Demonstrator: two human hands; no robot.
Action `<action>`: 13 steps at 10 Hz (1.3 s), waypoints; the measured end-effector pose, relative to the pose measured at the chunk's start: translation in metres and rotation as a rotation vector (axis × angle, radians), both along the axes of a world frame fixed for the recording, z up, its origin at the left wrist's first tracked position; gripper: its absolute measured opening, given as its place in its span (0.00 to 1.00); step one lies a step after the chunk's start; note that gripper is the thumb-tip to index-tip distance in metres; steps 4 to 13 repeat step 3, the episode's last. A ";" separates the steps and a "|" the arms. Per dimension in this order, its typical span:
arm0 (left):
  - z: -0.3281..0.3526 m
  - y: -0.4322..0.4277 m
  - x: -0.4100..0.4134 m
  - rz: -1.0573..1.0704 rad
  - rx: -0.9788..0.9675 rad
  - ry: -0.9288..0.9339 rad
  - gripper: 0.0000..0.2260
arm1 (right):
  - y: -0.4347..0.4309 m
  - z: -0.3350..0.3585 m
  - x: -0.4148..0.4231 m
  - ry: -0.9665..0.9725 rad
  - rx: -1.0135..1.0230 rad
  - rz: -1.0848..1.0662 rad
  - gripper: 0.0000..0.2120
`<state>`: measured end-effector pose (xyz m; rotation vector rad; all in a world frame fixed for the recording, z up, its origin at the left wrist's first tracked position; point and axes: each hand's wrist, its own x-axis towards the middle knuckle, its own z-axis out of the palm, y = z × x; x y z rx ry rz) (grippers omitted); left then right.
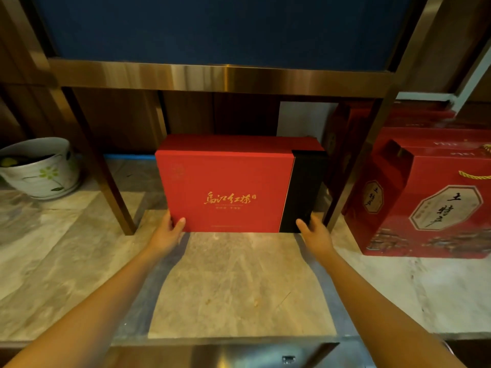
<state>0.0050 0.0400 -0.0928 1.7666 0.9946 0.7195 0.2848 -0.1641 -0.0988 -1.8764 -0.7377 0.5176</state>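
Observation:
A flat red gift box [225, 181] with gold lettering and a black band along its right side lies on the marble counter [239, 282], partly under a bronze-framed shelf [220, 75]. My left hand [167, 232] grips its near left corner, thumb on the lid. At the near right corner my right hand [314, 232] holds the black band, thumb on top. The fingers of both hands are hidden under or behind the box.
A white ceramic pot [42, 168] with green flower print stands at the left. Red carry boxes [430, 208] with a gold cord handle stand at the right, beyond the shelf leg [353, 176]. Another shelf leg [106, 166] stands left of the box.

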 end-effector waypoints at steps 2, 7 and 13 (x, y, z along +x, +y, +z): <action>-0.004 -0.023 -0.011 -0.045 0.093 0.429 0.29 | -0.011 -0.020 -0.023 -0.295 -0.383 -0.022 0.31; -0.008 -0.040 -0.024 -0.104 0.133 0.547 0.24 | -0.031 -0.023 -0.042 -0.432 -0.705 0.168 0.36; -0.008 -0.040 -0.024 -0.104 0.133 0.547 0.24 | -0.031 -0.023 -0.042 -0.432 -0.705 0.168 0.36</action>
